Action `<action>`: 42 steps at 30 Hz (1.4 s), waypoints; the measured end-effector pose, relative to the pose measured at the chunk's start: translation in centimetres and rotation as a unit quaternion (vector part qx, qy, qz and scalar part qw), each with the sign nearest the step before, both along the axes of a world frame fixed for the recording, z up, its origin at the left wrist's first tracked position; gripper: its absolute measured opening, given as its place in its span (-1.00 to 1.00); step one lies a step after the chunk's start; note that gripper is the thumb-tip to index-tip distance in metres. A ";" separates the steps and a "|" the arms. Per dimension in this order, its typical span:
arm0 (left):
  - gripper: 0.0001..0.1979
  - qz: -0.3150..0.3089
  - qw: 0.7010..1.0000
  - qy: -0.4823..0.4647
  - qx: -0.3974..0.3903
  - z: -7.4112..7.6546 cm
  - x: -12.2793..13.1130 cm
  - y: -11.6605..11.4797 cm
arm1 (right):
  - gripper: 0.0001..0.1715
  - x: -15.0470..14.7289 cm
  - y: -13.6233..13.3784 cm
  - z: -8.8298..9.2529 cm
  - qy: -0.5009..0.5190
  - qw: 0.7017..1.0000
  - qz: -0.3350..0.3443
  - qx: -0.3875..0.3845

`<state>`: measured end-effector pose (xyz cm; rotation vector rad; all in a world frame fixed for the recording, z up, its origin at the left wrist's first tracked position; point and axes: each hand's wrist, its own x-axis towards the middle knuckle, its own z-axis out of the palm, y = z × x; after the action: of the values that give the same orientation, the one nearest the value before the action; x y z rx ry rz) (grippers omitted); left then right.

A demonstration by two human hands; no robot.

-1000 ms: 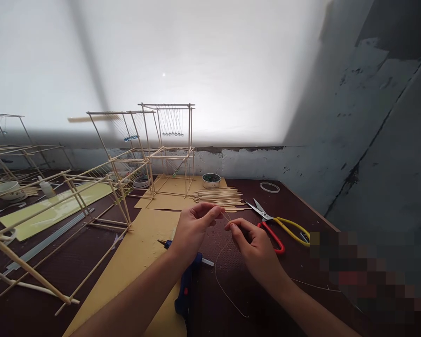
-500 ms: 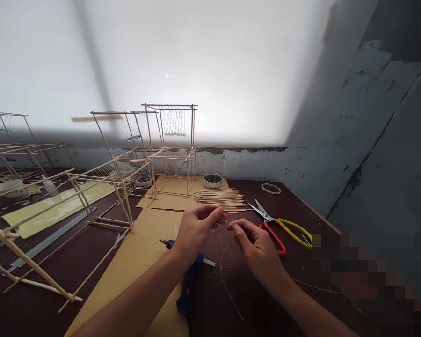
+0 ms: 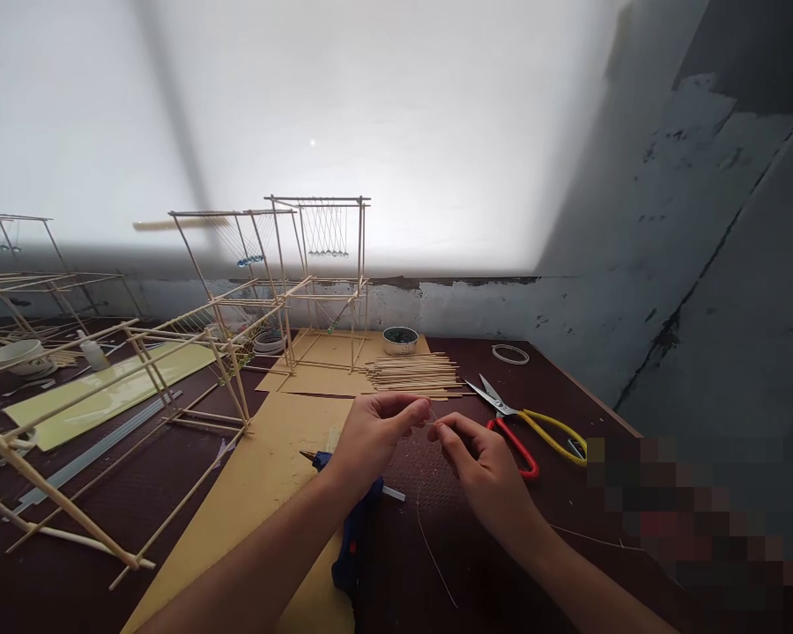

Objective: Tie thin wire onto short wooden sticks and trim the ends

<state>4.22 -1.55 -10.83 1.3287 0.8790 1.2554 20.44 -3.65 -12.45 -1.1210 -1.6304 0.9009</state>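
Observation:
A thin pale thread passes between my two hands, and its loose end droops over the dark table. My left hand pinches the thread between thumb and forefinger. Close on the right, the fingertips of my right hand are closed on the same thread. A small gap separates the hands. Beneath my left forearm lies a blue glue gun, partly hidden, with a clear glue stick poking out. Scissors with one red and one yellow handle rest just beyond my right hand.
Thin wooden sticks lie in a pile ahead, near a round tin with dark contents. Stick frames with hanging glass beads stand at left on tan boards. A tape ring lies behind the scissors. The right corner is pixelated.
My left hand has dropped slightly and shifted a little right, nearer to my right hand. The small thread loop between the hands looks tighter. Both hands keep their pinch.

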 end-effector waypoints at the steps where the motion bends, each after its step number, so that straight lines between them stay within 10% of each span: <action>1: -0.68 -0.001 1.000 0.001 -0.001 0.0 0.0 0.0 | -0.61 0.0 0.0 0.0 0.002 1.000 0.001 0.000; 42: -0.68 -0.050 0.993 -0.088 -0.061 -0.2 0.1 -0.1 | -0.61 -0.1 -0.4 0.0 0.011 0.999 0.036 -0.013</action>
<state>4.33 -1.66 -11.07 1.1325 0.7428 1.2014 20.34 -4.07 -12.43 -1.0729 -1.6531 0.9803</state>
